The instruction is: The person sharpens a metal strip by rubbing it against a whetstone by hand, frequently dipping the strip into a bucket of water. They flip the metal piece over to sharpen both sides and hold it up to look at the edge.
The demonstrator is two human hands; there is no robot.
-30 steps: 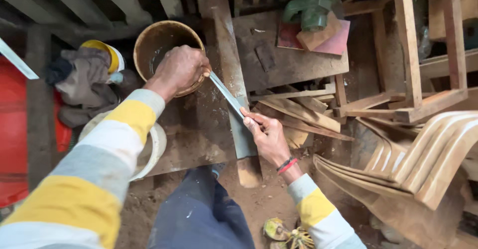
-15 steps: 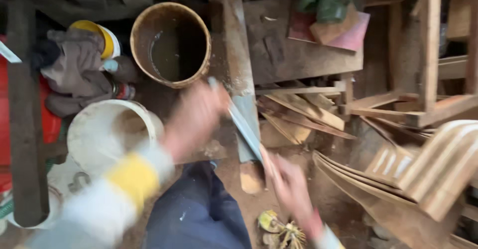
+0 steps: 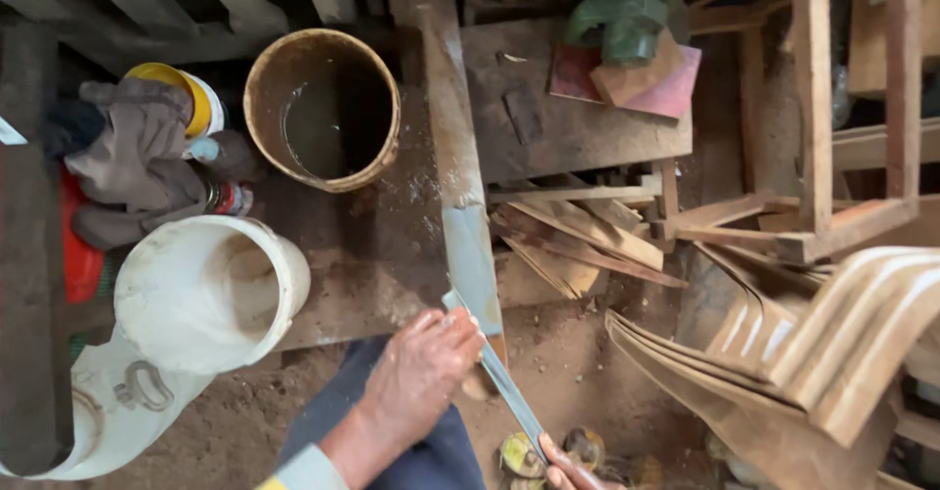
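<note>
Long metal blade (image 3: 504, 377) pressed flat against a worn sharpening plank (image 3: 460, 172).

Blade running diagonally, tip up-left under left hand (image 3: 423, 368), handle end low-right in right hand (image 3: 573, 470). Left fingers spread flat on steel; right grip mostly out of frame, cannot tell. Plank narrow, grey, wet-looking, lengthwise away. Beside: rusty round bucket (image 3: 321, 108) of murky water, white plastic pail (image 3: 211, 294).

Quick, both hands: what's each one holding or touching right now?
Left hand: fingers pressed on the metal blade against the sharpening stone.
Right hand: mostly out of frame, at the blade's lower end; grip cannot be told.
</note>
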